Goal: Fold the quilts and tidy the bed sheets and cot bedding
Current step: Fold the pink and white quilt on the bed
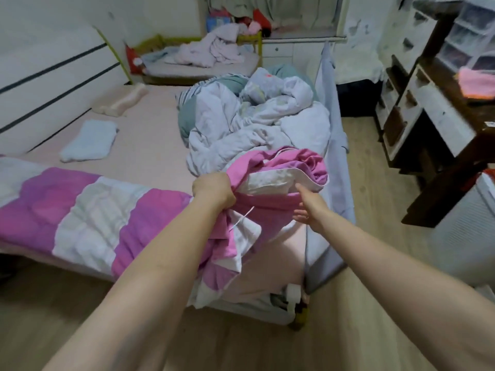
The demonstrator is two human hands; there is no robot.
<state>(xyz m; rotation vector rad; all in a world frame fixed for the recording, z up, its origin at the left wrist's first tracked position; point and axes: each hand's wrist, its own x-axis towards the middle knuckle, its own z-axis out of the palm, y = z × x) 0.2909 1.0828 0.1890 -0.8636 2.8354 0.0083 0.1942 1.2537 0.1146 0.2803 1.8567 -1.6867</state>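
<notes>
- Big bed (150, 145) fills the middle of the view, covered w/ a pale pink sheet; white headboard (48, 87) w/ dark stripes along its left side.
- Pink-and-white quilt (88, 218) lies stretched across the near end of the bed; its right part is bunched up in a heap at the near right corner, hanging partly over the edge.
- Left hand (213, 192) grips a bunched fold of that quilt, fingers curled round the cloth.
- Right hand (308, 210) is against the heap's right side, thumb on top of the pink layer, fingers tucked under it; looks like a pinch hold on that layer.
- White and grey-green quilt (254, 124) lies crumpled in a pile on the right side of the bed, just beyond the pink heap.
- Grey fabric bed rail (330, 111) stands along the bed's right edge.
- Two small pillows on the sheet near the headboard: a light blue one (89, 140) and a cream one (120, 100).
- Cot (203, 65) w/ yellow-green frame at the far end, touching the bed; rumpled pale pink bedding (211, 48) heaped on it.
- Floor (375, 183) is light wood-look boards.
- Right side: dark wood desk (439, 167) w/ white drawers (399, 124); clear storage boxes (466, 41) stacked above; folded pink cloth (476, 84) on the desk top.
- Back wall: white cabinet (292, 50), curtain (281, 6) above; red and blue items on the ledge, too blurred to ID.
- No writing or labels readable.
</notes>
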